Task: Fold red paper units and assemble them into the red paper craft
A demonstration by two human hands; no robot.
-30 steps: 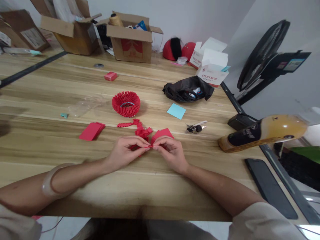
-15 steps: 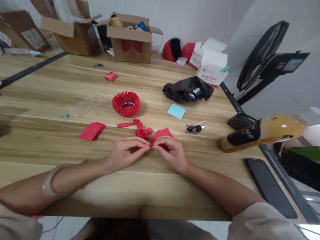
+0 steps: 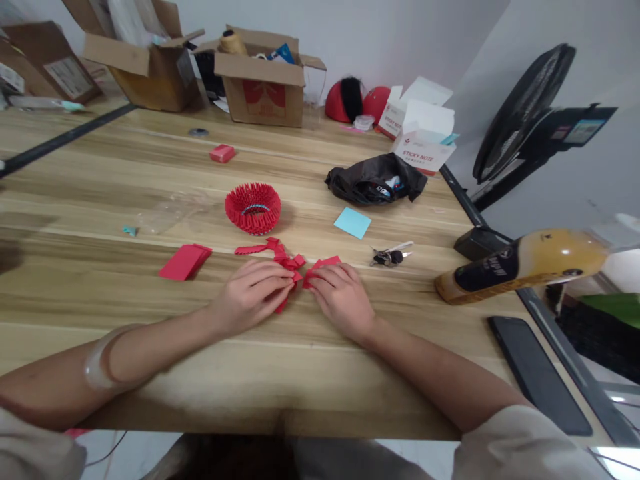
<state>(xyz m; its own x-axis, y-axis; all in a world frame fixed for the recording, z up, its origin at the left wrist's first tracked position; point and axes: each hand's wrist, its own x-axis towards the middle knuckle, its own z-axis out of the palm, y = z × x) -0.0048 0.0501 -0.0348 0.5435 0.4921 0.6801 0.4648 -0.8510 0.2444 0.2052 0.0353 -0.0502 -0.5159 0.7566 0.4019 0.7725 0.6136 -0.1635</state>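
Observation:
My left hand [image 3: 256,295] is closed, its fingertips on a small folded red paper piece [image 3: 297,276] beside the pile of folded red paper pieces [image 3: 283,255]. More red paper shows below those fingertips. My right hand [image 3: 345,297] has its fingers curled over the loose red paper sheets [image 3: 326,262], pinching at their near left edge; its thumb is mostly hidden. Behind the pile stands a round red bowl [image 3: 253,208] built from many folded paper pieces, with a light blue ring inside. A stack of red paper sheets [image 3: 185,262] lies to the left.
A blue paper sheet [image 3: 353,223], keys [image 3: 391,256] and a black bag [image 3: 376,180] lie beyond my right hand. A drink bottle [image 3: 520,267] and a phone [image 3: 540,375] are at the right edge. Cardboard boxes [image 3: 265,90] and a fan [image 3: 523,113] stand farther back.
My hands have parted from a shared pinch on a thin red strip. The left is now at the folded pile with a folded piece; the right has turned palm down onto the red sheets.

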